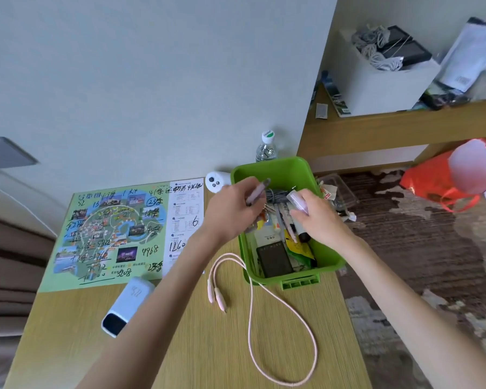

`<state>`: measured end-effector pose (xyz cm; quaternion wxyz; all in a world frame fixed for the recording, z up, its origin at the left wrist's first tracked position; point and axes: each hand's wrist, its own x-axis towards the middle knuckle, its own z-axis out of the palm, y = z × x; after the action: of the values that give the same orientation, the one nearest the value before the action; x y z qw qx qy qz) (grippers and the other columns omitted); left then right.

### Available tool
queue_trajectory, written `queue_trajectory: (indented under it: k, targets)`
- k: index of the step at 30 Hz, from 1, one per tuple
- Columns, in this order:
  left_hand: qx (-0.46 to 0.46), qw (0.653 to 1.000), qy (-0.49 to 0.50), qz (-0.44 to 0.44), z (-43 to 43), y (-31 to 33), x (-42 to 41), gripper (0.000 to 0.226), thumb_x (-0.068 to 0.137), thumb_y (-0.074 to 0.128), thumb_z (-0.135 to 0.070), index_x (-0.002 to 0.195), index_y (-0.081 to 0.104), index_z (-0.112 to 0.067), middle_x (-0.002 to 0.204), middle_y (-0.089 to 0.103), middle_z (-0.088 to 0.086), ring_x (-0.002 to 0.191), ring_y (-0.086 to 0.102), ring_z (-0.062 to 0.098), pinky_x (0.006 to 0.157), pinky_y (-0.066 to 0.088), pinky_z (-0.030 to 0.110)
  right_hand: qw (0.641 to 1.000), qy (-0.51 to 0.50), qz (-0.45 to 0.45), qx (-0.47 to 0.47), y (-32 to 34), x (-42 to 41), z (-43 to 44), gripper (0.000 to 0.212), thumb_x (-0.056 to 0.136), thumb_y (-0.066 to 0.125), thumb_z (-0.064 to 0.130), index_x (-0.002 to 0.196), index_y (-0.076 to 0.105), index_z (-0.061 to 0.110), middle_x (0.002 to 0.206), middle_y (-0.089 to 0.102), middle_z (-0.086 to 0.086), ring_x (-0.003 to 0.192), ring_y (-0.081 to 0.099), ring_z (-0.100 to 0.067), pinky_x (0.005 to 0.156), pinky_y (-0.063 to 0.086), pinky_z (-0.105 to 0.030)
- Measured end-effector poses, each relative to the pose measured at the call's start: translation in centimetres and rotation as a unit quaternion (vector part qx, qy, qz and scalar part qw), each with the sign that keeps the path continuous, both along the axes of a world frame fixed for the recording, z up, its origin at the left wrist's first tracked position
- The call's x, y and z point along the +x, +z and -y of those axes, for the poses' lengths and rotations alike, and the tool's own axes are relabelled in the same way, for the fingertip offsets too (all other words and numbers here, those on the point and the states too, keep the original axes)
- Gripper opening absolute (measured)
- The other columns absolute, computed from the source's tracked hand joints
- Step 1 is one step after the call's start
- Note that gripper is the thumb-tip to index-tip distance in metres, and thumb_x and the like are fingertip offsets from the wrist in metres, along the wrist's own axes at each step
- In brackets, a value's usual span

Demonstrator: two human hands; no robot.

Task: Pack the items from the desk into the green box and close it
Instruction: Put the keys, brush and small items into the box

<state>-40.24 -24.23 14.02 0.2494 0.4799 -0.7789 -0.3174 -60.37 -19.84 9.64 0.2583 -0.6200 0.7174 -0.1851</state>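
Note:
The green box (281, 171) stands open at the desk's far right edge, holding a black device, a grey cable, markers and packets. Over the box, my left hand (233, 211) grips a pink pen (257, 190). My right hand (316, 217) holds a small pale pink cap-like piece (296, 199) just right of it. A pink cable (264, 318) loops across the desk, with one end running up into the box. A light blue power bank (128, 306) lies at the front left. A white round device (216, 181) sits left of the box.
A green printed map (110, 237) with handwriting covers the desk's back left. A water bottle (266, 148) stands behind the box by the wall. Right of the desk lie a patterned carpet, a red bag (432, 181) and a wooden shelf with a white box.

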Motion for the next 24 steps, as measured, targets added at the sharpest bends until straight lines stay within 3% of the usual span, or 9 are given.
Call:
queue_trajectory:
  k: [4, 6, 9, 12, 15, 17, 19, 22, 24]
  targets:
    - [-0.077, 0.976, -0.022, 0.201, 0.5, -1.9, -2.4, 0.012, 0.088, 0.054, -0.027, 0.078, 0.047, -0.025, 0.069, 0.060, -0.003, 0.070, 0.059, 0.027, 0.054, 0.035, 0.029, 1.000, -0.017, -0.020, 0.003, -0.2, 0.8, -0.5, 0.041, 0.095, 0.058, 0.016, 0.131, 0.041, 0.009, 0.090, 0.060, -0.002, 0.062, 0.056, -0.010, 0.046, 0.033, -0.020]
    - [-0.084, 0.963, -0.039, 0.254, 0.4, -2.6, -3.2, 0.011, 0.088, 0.052, -0.025, 0.078, 0.047, -0.024, 0.069, 0.056, -0.001, 0.072, 0.061, 0.029, 0.053, 0.033, 0.029, 0.999, -0.010, -0.050, 0.008, -0.5, 1.5, -0.8, 0.046, 0.093, 0.060, 0.012, 0.133, 0.038, 0.007, 0.098, 0.064, -0.007, 0.063, 0.058, -0.015, 0.044, 0.033, -0.017]
    - [-0.084, 0.955, -0.029, 0.282, 0.7, -3.0, -3.6, 0.014, 0.089, 0.052, -0.031, 0.079, 0.047, -0.022, 0.071, 0.054, -0.001, 0.075, 0.063, 0.031, 0.056, 0.035, 0.030, 0.993, 0.012, -0.112, 0.018, -0.5, 2.1, -1.5, 0.038, 0.092, 0.060, 0.012, 0.125, 0.043, 0.007, 0.101, 0.061, -0.006, 0.065, 0.056, -0.015, 0.046, 0.032, -0.018]
    - [-0.017, 0.974, 0.027, 0.223, 1.3, -2.9, -3.4, 0.040, 0.089, 0.054, -0.055, 0.078, 0.047, -0.017, 0.069, 0.054, -0.003, 0.066, 0.056, 0.024, 0.056, 0.038, 0.031, 0.989, 0.014, -0.125, -0.071, 0.4, 1.5, -2.3, 0.033, 0.089, 0.059, 0.004, 0.121, 0.054, 0.008, 0.116, 0.058, -0.004, 0.094, 0.059, -0.019, 0.068, 0.043, -0.021]
    - [0.096, 0.985, 0.054, 0.136, 1.7, -2.3, -3.8, 0.051, 0.083, 0.056, -0.066, 0.082, 0.043, -0.016, 0.070, 0.051, -0.006, 0.061, 0.049, 0.013, 0.050, 0.035, 0.029, 0.970, -0.030, -0.146, -0.193, 0.9, 0.5, -3.3, 0.031, 0.084, 0.062, 0.000, 0.114, 0.058, 0.007, 0.115, 0.055, -0.004, 0.105, 0.055, -0.020, 0.083, 0.051, -0.030]
    - [0.161, 0.982, 0.066, 0.071, 1.7, -2.6, -4.6, 0.050, 0.083, 0.062, -0.060, 0.091, 0.045, -0.013, 0.079, 0.056, -0.004, 0.065, 0.052, 0.011, 0.050, 0.036, 0.025, 0.964, -0.089, -0.138, -0.211, 0.5, -0.2, -4.1, 0.036, 0.083, 0.064, 0.001, 0.117, 0.055, 0.006, 0.116, 0.054, -0.007, 0.107, 0.054, -0.021, 0.085, 0.052, -0.030]
    - [0.220, 0.972, 0.080, 0.017, 1.4, -3.2, -5.9, 0.048, 0.085, 0.068, -0.047, 0.101, 0.046, -0.008, 0.090, 0.061, 0.003, 0.072, 0.059, 0.017, 0.055, 0.046, 0.027, 0.969, -0.128, -0.103, -0.186, -0.2, -0.6, -4.7, 0.038, 0.086, 0.064, 0.003, 0.122, 0.052, 0.005, 0.119, 0.054, -0.008, 0.103, 0.058, -0.021, 0.077, 0.053, -0.026]
    - [0.322, 0.940, 0.093, -0.068, 0.6, -4.7, -8.4, 0.042, 0.091, 0.065, -0.030, 0.112, 0.048, 0.002, 0.095, 0.070, 0.015, 0.084, 0.069, 0.032, 0.073, 0.059, 0.048, 0.977, -0.127, -0.059, -0.162, -1.4, -0.8, -5.3, 0.039, 0.090, 0.061, 0.004, 0.128, 0.051, 0.006, 0.122, 0.057, -0.007, 0.098, 0.063, -0.020, 0.077, 0.055, -0.027]
    - [0.323, 0.942, 0.085, -0.038, 0.2, -5.6, -9.8, 0.035, 0.096, 0.056, -0.029, 0.109, 0.052, 0.003, 0.101, 0.068, 0.018, 0.089, 0.068, 0.032, 0.079, 0.057, 0.046, 0.976, -0.128, -0.050, -0.167, -1.8, -0.8, -5.4, 0.041, 0.091, 0.060, 0.004, 0.130, 0.051, 0.006, 0.125, 0.059, -0.006, 0.103, 0.063, -0.020, 0.082, 0.051, -0.024]
